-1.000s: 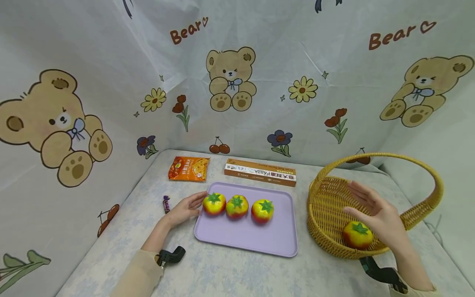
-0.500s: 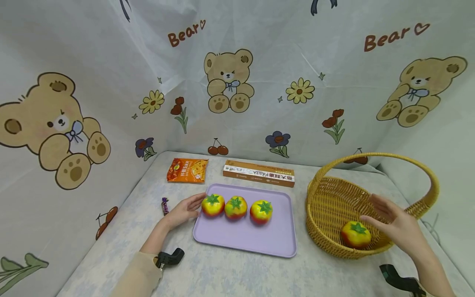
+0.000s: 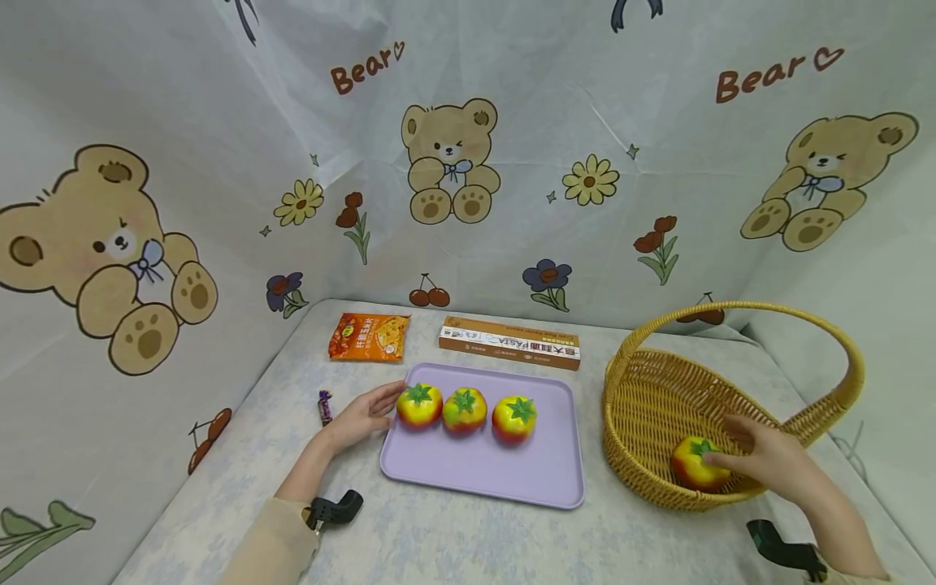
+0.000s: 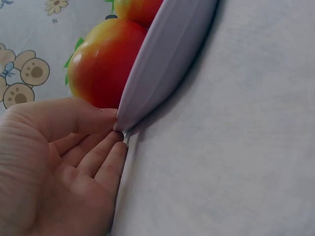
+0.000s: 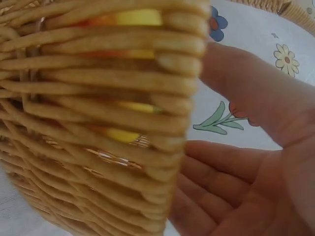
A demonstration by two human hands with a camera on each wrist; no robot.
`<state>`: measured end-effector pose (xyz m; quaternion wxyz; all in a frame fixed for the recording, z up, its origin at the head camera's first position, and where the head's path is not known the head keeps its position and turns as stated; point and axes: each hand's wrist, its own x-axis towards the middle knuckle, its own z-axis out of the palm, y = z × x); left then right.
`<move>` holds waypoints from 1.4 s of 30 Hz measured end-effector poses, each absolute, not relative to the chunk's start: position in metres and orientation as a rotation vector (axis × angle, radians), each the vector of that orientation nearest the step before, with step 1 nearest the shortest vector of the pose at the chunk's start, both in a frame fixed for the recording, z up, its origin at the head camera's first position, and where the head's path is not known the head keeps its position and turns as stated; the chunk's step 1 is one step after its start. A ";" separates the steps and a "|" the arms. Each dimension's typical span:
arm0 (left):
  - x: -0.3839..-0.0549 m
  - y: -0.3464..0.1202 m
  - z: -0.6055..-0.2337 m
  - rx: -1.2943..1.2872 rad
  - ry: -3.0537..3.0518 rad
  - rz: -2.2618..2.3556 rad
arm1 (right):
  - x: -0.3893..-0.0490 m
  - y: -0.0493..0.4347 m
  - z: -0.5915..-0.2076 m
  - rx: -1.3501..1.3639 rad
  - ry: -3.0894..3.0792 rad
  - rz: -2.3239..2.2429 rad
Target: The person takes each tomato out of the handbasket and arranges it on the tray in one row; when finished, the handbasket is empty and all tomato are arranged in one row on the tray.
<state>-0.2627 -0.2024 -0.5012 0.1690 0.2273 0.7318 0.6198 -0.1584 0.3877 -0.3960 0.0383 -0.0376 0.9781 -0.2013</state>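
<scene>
A lilac tray (image 3: 483, 479) bears three red-and-yellow persimmons with green leafy tops: left (image 3: 419, 405), middle (image 3: 464, 410) and right (image 3: 513, 420). At the tray's left rim is my left hand (image 3: 363, 418); the left wrist view shows its thumb (image 4: 83, 115) and fingers pinching the rim's corner. A similar persimmon (image 3: 698, 463) lies in the wicker basket (image 3: 651, 398). My right hand (image 3: 768, 459) reaches over the basket's right rim, thumb against that fruit's top. In the right wrist view, the basket wall (image 5: 98, 118) hides the fingertips, while thumb and fingers stand apart.
Behind the tray lie an orange snack packet (image 3: 369, 337) and a long pasta box (image 3: 509, 343). A small purple wrapped candy (image 3: 325, 407) sits left of the tray. The basket's tall arched handle (image 3: 746, 307) rises above my right hand.
My right hand has shifted right above the basket, then lowered until its thumb meets the persimmon inside. The left hand stays at the tray's rim.
</scene>
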 end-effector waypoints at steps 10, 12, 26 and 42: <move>-0.264 -0.201 -0.501 0.626 2.087 1.760 | -0.161 0.385 -0.403 -0.168 2.921 -0.591; -0.264 -0.201 -0.501 0.625 2.089 1.761 | -0.161 0.383 -0.404 -0.164 2.939 -0.585; -0.263 -0.201 -0.501 0.632 2.099 1.752 | -0.167 0.375 -0.418 -0.218 3.052 -0.631; -0.262 -0.201 -0.500 0.628 2.093 1.753 | -0.156 0.369 -0.400 -0.221 3.188 -0.755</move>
